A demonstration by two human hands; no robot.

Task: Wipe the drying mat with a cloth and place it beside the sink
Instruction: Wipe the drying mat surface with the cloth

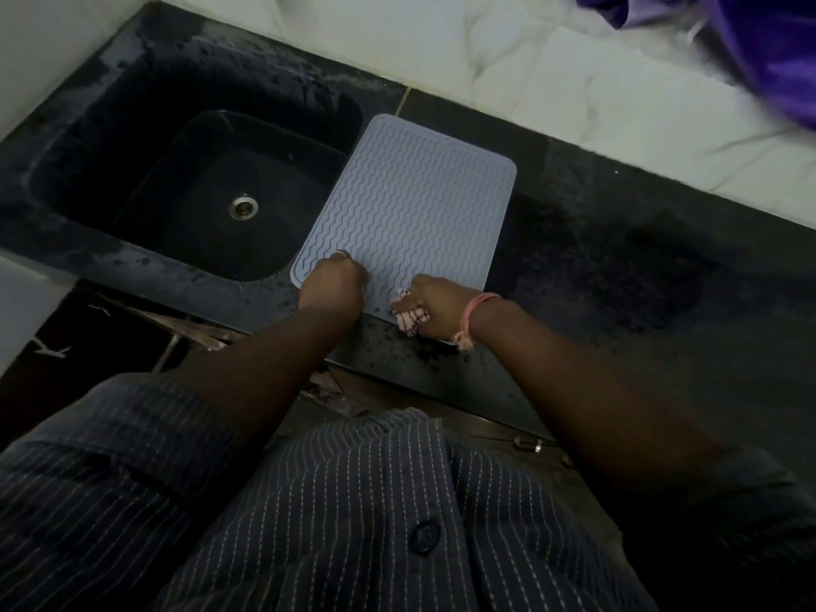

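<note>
A grey drying mat [410, 201] with wavy ridges lies flat on the black counter, its left edge just over the sink's right rim. My left hand [333, 282] rests on the mat's near left corner, fingers curled down onto it. My right hand [435, 304] is at the mat's near edge, closed around a bunched white cloth [408, 318] with dark lines. The cloth touches the mat's near edge. The near right corner of the mat is hidden under my right hand.
A black sink [145, 139] with a steel drain [243, 207] lies left of the mat. The black counter [618, 267] stretches to the right, speckled with water drops. White tiled wall [508, 68] runs behind. A purple fabric [750, 50] hangs at top right.
</note>
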